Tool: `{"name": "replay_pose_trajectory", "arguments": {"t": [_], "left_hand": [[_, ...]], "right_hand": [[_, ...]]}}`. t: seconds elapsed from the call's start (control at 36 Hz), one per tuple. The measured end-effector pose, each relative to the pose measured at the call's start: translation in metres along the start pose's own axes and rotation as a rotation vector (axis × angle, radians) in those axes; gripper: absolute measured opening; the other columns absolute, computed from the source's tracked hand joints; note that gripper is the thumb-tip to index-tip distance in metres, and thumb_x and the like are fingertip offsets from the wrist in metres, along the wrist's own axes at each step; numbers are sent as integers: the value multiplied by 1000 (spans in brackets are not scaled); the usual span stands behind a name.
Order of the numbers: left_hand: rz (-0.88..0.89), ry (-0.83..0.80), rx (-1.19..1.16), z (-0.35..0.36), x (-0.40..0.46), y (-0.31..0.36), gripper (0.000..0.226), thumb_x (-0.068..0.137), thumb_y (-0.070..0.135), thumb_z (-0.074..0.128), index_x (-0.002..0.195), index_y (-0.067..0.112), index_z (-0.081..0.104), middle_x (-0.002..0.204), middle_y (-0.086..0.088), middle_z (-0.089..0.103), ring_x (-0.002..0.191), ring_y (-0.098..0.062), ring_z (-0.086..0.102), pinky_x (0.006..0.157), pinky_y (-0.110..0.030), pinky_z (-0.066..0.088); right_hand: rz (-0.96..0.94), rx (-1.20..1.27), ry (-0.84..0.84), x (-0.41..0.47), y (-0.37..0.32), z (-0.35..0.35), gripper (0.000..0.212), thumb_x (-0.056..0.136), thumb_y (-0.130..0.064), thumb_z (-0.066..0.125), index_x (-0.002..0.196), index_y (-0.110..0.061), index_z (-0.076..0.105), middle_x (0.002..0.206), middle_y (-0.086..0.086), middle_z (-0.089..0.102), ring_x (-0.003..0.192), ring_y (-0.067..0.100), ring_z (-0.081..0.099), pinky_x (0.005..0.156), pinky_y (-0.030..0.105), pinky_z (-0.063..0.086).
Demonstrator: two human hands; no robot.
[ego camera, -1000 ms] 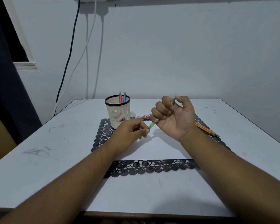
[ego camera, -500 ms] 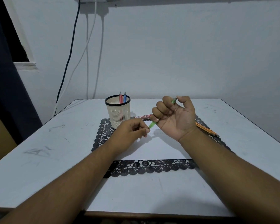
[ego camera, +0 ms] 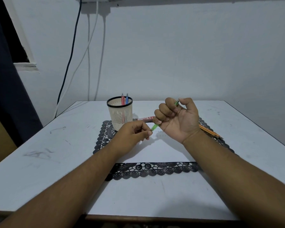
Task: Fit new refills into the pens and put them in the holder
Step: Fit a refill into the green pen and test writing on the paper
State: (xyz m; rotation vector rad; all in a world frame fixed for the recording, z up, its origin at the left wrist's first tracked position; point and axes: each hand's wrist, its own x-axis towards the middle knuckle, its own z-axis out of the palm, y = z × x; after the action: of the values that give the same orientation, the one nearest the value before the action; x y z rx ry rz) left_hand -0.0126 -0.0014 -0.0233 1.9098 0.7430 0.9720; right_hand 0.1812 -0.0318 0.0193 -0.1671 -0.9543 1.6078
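While the right hand (ego camera: 176, 118) fists around a green pen (ego camera: 154, 127), palm up, the left hand (ego camera: 132, 134) pinches at its lower tip. Both hover over the mat (ego camera: 152, 169), beside the holder (ego camera: 120, 113) with red and blue pens (ego camera: 124, 99).

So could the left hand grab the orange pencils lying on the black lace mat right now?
Probably not easily: the orange pencils lie behind the right hand, which blocks the way, and the left hand is pinching the green pen.
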Motion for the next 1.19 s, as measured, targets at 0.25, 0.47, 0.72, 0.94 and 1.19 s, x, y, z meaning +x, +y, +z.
{"name": "replay_pose_trajectory", "arguments": {"t": [0.25, 0.47, 0.72, 0.94, 1.19], "left_hand": [[8, 6, 0, -1, 0, 1, 11, 95, 7, 71, 84, 10, 70, 75, -1, 69, 70, -17, 56, 71, -34, 44], [21, 21, -43, 0, -1, 1, 7, 96, 4, 68, 92, 8, 72, 79, -2, 72, 70, -15, 57, 70, -33, 46], [26, 25, -46, 0, -2, 5, 8, 96, 4, 67, 91, 9, 71, 78, -2, 71, 69, -12, 56, 68, -27, 46], [24, 30, -33, 1, -3, 5, 8, 96, 5, 67, 90, 8, 71, 79, -6, 71, 70, -15, 56, 69, -29, 46], [75, 72, 91, 1, -3, 4, 17, 95, 14, 72, 82, 25, 72, 75, -5, 70, 66, -28, 53, 65, -34, 41]], "right_hand": [[-23, 44, 30, 0, 1, -2, 35, 87, -43, 43, 68, -20, 25, 66, -1, 19, 63, 18, 16, 65, 36, 17], [-79, 100, 112, -1, 0, -4, 32, 86, -41, 44, 66, -20, 30, 65, -2, 18, 62, 17, 17, 64, 35, 17], [-97, 112, 148, -1, -1, -3, 28, 84, -38, 42, 68, -22, 25, 65, -2, 17, 62, 19, 14, 64, 35, 18], [-95, 108, 143, -1, 0, -4, 29, 84, -38, 43, 68, -22, 25, 65, -2, 17, 62, 19, 15, 64, 35, 18], [-89, 126, 163, -2, 1, -4, 33, 88, -42, 44, 70, -22, 25, 66, -2, 18, 62, 18, 16, 63, 34, 20]]}}
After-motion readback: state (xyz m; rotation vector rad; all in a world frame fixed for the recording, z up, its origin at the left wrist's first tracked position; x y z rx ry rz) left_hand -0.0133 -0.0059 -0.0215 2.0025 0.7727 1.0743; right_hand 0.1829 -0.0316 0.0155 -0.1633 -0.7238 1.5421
